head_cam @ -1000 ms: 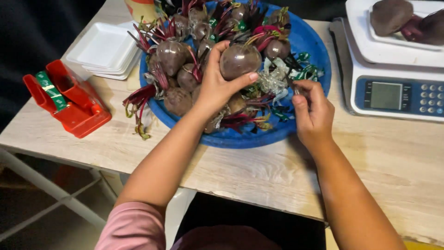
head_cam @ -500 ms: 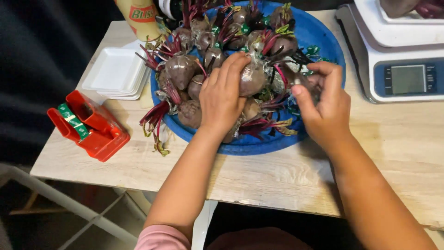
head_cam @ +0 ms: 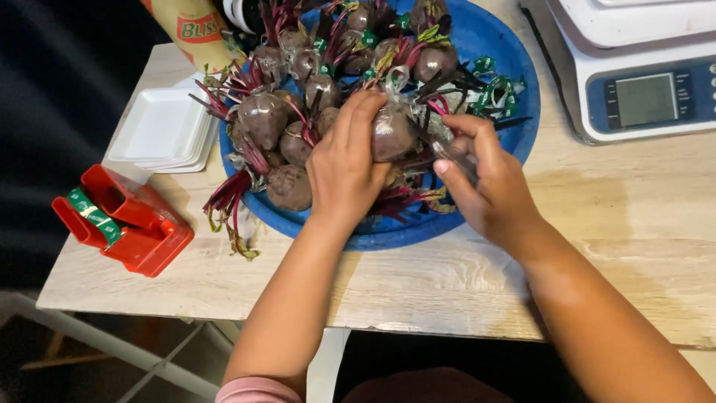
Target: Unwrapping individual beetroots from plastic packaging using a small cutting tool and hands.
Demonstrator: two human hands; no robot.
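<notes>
A big blue round tray (head_cam: 514,112) on the wooden table holds several dark red beets with purple stems, many wrapped in clear film. My left hand (head_cam: 341,168) grips one film-wrapped beet (head_cam: 391,134) near the tray's front. My right hand (head_cam: 485,183) is just to the right of it, pinching the clear film (head_cam: 447,149) that trails from that beet. Both hands hover over the tray's near rim.
A red tape dispenser (head_cam: 123,224) with green tape sits at the left. A stack of white foam trays (head_cam: 160,130) lies behind it. A white and blue digital scale (head_cam: 641,82) stands at the right. A yellowish roll (head_cam: 194,30) lies at the back.
My left hand has lowered the beet onto the pile and turned over it. My right hand has moved in from the tray's right rim and taken hold of the film.
</notes>
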